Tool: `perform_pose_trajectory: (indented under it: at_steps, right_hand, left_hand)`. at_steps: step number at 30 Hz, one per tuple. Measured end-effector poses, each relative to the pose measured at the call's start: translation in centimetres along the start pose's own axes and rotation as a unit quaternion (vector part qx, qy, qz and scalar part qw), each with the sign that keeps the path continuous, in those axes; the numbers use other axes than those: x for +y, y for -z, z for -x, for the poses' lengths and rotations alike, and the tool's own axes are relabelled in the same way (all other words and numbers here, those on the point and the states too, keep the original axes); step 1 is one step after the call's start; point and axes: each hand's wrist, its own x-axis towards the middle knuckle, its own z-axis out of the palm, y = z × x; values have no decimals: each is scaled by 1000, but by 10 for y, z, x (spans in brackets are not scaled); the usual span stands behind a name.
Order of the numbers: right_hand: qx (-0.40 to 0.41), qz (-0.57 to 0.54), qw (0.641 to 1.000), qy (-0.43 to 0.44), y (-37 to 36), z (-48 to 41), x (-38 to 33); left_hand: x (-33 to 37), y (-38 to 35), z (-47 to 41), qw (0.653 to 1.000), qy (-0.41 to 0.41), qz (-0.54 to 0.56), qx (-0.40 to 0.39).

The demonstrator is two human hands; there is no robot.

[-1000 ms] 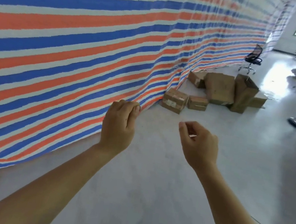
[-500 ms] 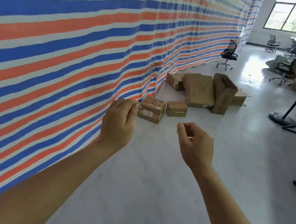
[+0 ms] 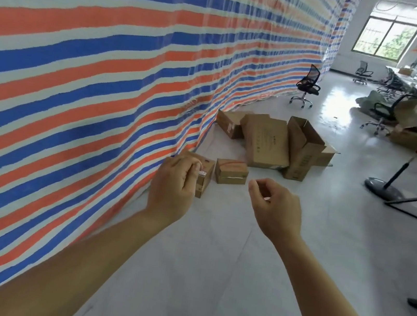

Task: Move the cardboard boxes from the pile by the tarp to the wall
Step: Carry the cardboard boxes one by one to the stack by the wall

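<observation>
left hand (image 3: 174,188), right hand (image 3: 276,212) empty, loosely curled. close in on small brown cardboard box (image 3: 230,173) at 12 o'clock, grip opposite sides.

1. One head-worn wide-angle camera looks forward and down across the pale grey floor (image 3: 209,281).
2. It faces along the blue, orange and white striped plastic tarp (image 3: 79,69) on its left.
3. The brown cardboard boxes (image 3: 267,142) lie mid-distance ahead.

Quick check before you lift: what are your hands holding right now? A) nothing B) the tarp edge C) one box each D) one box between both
A: the left hand and right hand are both empty, fingers loosely curled, and the cardboard boxes lie on the floor ahead by the tarp.
</observation>
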Motion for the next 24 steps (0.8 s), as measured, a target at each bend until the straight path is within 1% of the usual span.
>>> perform_pose_trajectory:
  at_steps: [2,5,9,12,15,18,20,21,24]
  right_hand:
    - [30,13,999,-14,4,-49,22]
    - [50,24,997,-61,14,-89,64]
    - [61,38,988,-133,10,-148,151]
    - [67,33,986,-146,-2,-209,215]
    - [60,8,988,-143,-10,-293,265]
    - [49,-14,990,-133,-17,-371,287]
    - [49,-23,992,-112,-27,-426,297]
    - [44,-25,993,-105,-34,-453,302]
    - [6,-31,997,-75,-58,-504,314]
  left_hand:
    - [5,-47,-49,1000,-17,1,-14]
    - [21,-108,-94,998,-48,10,-44]
    - [29,-218,-145,985,-88,81,-126]
    - [26,-299,-184,980,-98,87,-147]
    - [34,-373,-236,981,-64,76,-169]
    - [40,-415,-288,980,-37,59,-185]
    - [38,-439,-328,982,-26,48,-180]
    - [33,-451,-347,983,-7,40,-178]
    - [12,-480,-380,985,33,19,-168]
